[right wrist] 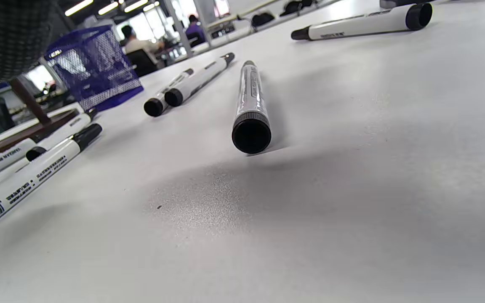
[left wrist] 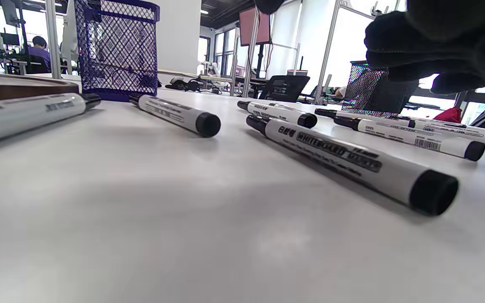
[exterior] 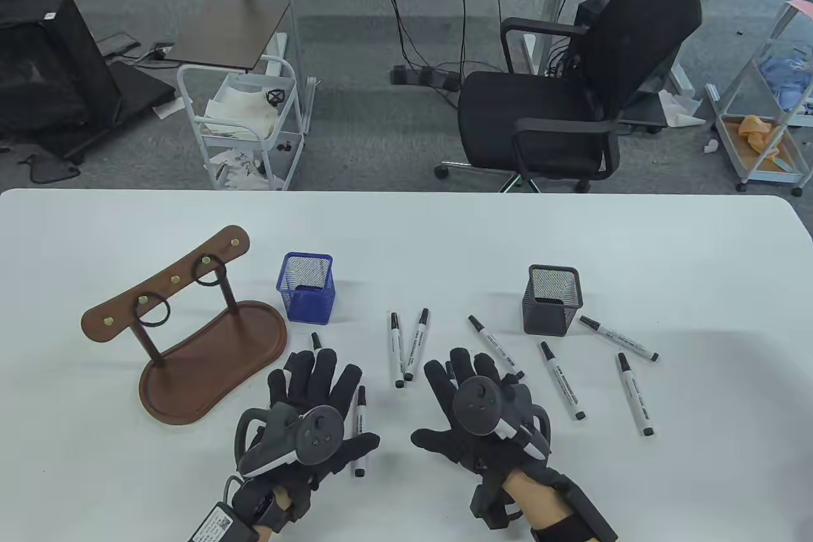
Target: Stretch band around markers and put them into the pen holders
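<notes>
Table view showed the white worktop [exterior: 406, 237] carrying all the task items. Largest was a wooden stand [exterior: 190, 338] at the left, with two black bands [exterior: 154, 310] hanging from its pegs. Neither band was on any marker. A blue holder [exterior: 305, 286] stood just right of the stand, and a black holder [exterior: 552, 300] stood well apart to the right. As far as the mesh let one see, both holders looked empty.

The left hand [exterior: 311, 415] and right hand [exterior: 483, 415] lay flat on the worktop near the front edge, fingers spread, holding nothing. One marker [exterior: 360, 431] lay beside the left hand's thumb, touching or nearly so; another was partly hidden under its fingers. Two markers [exterior: 406, 348] lay side by side between the holders, and four more were scattered by the right hand and black holder.

Judgement: the task had not begun. Gathering the markers, banding them and placing the bundles in the holders all remained.
</notes>
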Action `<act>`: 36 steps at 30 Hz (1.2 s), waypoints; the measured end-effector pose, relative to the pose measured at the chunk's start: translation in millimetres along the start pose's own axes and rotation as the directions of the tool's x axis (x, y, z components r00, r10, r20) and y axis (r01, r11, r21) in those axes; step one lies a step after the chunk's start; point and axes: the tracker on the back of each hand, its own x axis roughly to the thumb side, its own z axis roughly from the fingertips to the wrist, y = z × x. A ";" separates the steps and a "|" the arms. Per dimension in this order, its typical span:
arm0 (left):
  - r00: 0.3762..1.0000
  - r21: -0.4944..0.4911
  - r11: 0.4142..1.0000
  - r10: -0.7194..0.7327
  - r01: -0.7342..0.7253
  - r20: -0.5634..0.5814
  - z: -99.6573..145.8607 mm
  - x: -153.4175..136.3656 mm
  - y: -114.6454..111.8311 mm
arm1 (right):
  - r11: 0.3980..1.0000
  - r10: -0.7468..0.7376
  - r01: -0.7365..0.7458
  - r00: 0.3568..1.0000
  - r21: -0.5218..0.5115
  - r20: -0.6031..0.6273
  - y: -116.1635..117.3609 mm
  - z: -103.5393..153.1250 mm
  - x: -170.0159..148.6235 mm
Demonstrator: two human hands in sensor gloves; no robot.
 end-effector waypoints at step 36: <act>0.972 0.168 0.971 0.195 -0.172 -0.132 6.6 -48.5 32.0 | 0.999 -0.008 0.008 1.000 -0.036 0.000 -7.0 3.4 -1.5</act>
